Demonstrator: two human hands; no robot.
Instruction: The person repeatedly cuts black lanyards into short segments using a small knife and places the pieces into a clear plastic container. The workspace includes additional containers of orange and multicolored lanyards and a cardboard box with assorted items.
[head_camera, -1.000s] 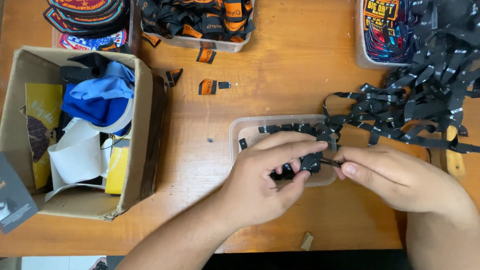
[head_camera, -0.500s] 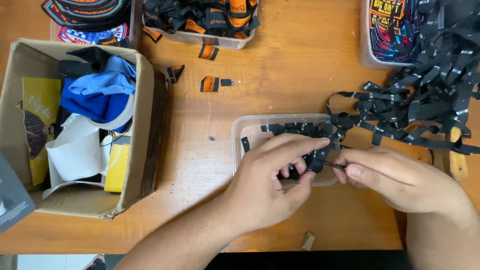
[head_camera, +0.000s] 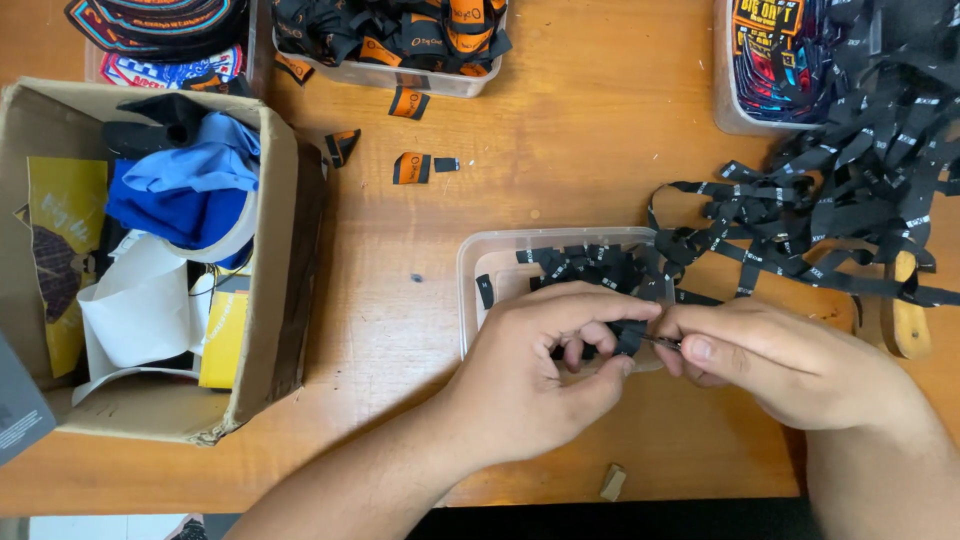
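Observation:
My left hand (head_camera: 535, 375) and my right hand (head_camera: 775, 360) meet over the near edge of a clear plastic tub (head_camera: 480, 262) on the wooden table. Between their fingertips sits a small black fabric label (head_camera: 628, 335), pinched by the left thumb and forefinger. The right hand pinches a thin dark tool (head_camera: 662, 342) whose tip touches the label. Several cut black labels (head_camera: 590, 265) lie in the tub. A long tangle of black label ribbon (head_camera: 840, 190) runs from the tub to the far right.
A cardboard box (head_camera: 275, 250) with blue cloth, paper and yellow packets stands at left. A tub of black-and-orange labels (head_camera: 400, 35) and trays of embroidered patches (head_camera: 770, 60) line the far edge. Loose orange labels (head_camera: 412, 167) lie mid-table; a wooden handle (head_camera: 905, 310) at right.
Both hands have stayed together at the tub's near edge, with small finger shifts on the black label. The view has drifted slightly; nothing else moved.

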